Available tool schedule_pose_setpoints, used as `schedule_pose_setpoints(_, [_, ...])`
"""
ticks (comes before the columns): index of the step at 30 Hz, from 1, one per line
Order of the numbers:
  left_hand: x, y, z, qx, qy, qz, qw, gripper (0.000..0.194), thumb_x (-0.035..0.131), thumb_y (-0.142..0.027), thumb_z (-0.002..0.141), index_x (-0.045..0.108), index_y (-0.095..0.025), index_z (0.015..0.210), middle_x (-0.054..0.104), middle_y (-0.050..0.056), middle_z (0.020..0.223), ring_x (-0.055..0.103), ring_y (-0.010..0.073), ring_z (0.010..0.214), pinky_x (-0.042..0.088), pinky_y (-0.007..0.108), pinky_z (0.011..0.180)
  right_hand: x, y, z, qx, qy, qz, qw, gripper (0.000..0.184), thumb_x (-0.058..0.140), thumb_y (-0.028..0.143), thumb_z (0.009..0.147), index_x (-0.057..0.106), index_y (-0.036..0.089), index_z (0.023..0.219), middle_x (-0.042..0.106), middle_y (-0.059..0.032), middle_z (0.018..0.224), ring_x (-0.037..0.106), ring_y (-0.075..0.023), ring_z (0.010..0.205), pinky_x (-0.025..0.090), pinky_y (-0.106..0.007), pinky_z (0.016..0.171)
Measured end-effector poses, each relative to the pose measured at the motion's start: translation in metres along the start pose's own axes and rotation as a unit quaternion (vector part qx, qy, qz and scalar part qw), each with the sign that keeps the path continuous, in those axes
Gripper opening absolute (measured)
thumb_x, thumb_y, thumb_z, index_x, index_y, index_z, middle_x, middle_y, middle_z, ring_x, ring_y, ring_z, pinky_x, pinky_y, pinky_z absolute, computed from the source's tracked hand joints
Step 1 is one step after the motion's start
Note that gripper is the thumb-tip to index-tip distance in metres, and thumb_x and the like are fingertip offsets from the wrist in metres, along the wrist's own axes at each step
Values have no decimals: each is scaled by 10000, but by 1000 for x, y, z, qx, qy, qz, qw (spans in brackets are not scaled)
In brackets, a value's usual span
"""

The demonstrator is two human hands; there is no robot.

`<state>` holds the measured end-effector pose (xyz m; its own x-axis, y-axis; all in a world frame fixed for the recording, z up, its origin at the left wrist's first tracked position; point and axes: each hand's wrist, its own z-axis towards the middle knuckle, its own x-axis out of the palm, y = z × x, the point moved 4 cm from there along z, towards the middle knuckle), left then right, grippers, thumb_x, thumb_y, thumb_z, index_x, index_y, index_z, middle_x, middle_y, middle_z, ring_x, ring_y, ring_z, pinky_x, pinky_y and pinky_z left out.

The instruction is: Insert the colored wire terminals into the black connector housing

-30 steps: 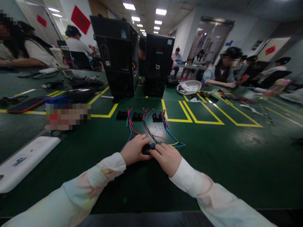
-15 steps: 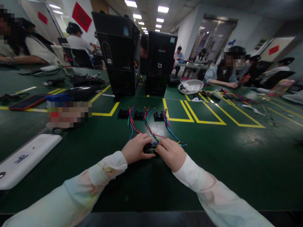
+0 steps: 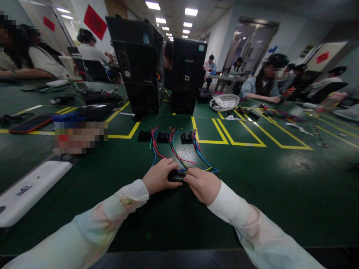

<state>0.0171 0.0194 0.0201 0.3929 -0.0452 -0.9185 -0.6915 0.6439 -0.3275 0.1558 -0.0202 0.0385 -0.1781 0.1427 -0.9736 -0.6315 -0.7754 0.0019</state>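
Note:
My left hand (image 3: 159, 176) is closed around the side of a small black plastic part (image 3: 174, 175), pressing it low over the green tabletop. The fingers of my right hand (image 3: 204, 184) are pinched together at that part's right side, where a short green wire (image 3: 181, 179) runs into them. The exact tips are partly hidden. Blue and yellow wires (image 3: 206, 169) stick out behind my right fingers. Beyond my hands lie three black plastic parts in a row, the left one (image 3: 144, 135), the middle one (image 3: 163, 137) and the right one (image 3: 186, 138), with red, blue and green wires beside them.
Two black computer towers, left (image 3: 137, 71) and right (image 3: 187, 74), stand at the table's middle. A white basket (image 3: 237, 100) holds small items. A white case (image 3: 35, 192) and a phone (image 3: 32, 123) lie at left. Other people sit around, one (image 3: 258, 89) across to the right.
My right fingers have shifted slightly on the part, and more of the green wire shows. My left hand keeps its hold. The whole view has drifted a little.

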Motion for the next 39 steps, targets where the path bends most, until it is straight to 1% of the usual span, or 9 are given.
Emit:
schedule_pose_setpoints(6, [-1, 0, 0, -3, 1, 7, 1000, 328, 590, -475, 675, 467, -191, 782, 465, 14, 847, 439, 175, 806, 398, 284, 677, 5, -5, 0, 82, -30, -29, 996, 127, 391, 163, 841, 507, 145, 793, 528, -53, 771, 452, -169, 752, 339, -270, 685])
schedule_pose_setpoints(13, [0, -1, -1, -4, -1, 19, 1000, 322, 584, -473, 684, 461, -195, 789, 469, 13, 859, 441, 179, 819, 404, 286, 683, 1, -5, 2, 44, -71, -67, 994, 138, 406, 134, 804, 519, 155, 729, 516, -54, 727, 414, -176, 740, 313, -282, 678])
schedule_pose_setpoints(15, [0, -2, -1, -7, -4, 20, 1000, 324, 587, -474, 679, 462, -196, 790, 468, 14, 861, 444, 180, 822, 406, 287, 684, 2, -6, 2, 43, -49, -65, 996, 129, 409, 142, 804, 521, 158, 742, 529, -54, 736, 423, -171, 740, 309, -280, 670])
schedule_pose_setpoints(21, [0, -3, 0, -10, 1, 20, 1000, 329, 596, -471, 672, 467, -200, 804, 469, 13, 871, 448, 180, 829, 410, 281, 673, 7, -6, 1, 56, 76, -45, 994, 139, 386, 193, 831, 523, 175, 814, 581, -39, 750, 494, -152, 707, 280, -267, 577])
schedule_pose_setpoints(25, [0, -2, 0, -15, 7, 24, 1000, 326, 611, -459, 661, 463, -203, 799, 472, 9, 876, 449, 183, 838, 411, 281, 674, 9, -3, -1, 71, 109, -43, 991, 159, 377, 213, 837, 528, 174, 805, 594, -51, 749, 519, -151, 679, 263, -264, 546])
schedule_pose_setpoints(29, [-1, -2, 0, -23, 10, 27, 999, 333, 602, -471, 665, 464, -204, 808, 476, 12, 884, 452, 189, 848, 412, 287, 676, 8, -3, -1, 55, 83, -53, 994, 145, 391, 214, 830, 530, 176, 806, 592, -43, 728, 510, -153, 652, 251, -271, 531])
schedule_pose_setpoints(35, [-1, -2, -1, -23, 9, 26, 999, 332, 591, -479, 670, 468, -199, 798, 471, 14, 865, 453, 185, 833, 405, 287, 672, 2, -4, 1, 7, -31, -82, 996, 172, 371, 149, 839, 543, 151, 836, 567, -59, 740, 467, -163, 712, 280, -285, 602])
schedule_pose_setpoints(37, [-1, -3, -1, -23, 8, 23, 999, 327, 590, -476, 672, 470, -200, 799, 471, 14, 867, 451, 186, 836, 404, 288, 678, 2, -4, 1, 0, -36, -84, 996, 171, 375, 145, 839, 545, 150, 828, 562, -58, 735, 461, -167, 717, 289, -288, 618])
schedule_pose_setpoints(39, [-1, -3, -1, -24, 8, 19, 999, 326, 595, -472, 670, 471, -202, 805, 473, 14, 875, 451, 187, 843, 405, 291, 687, 5, -4, 1, 2, -13, -76, 997, 159, 386, 135, 832, 544, 149, 822, 563, -56, 741, 467, -168, 719, 301, -287, 625])
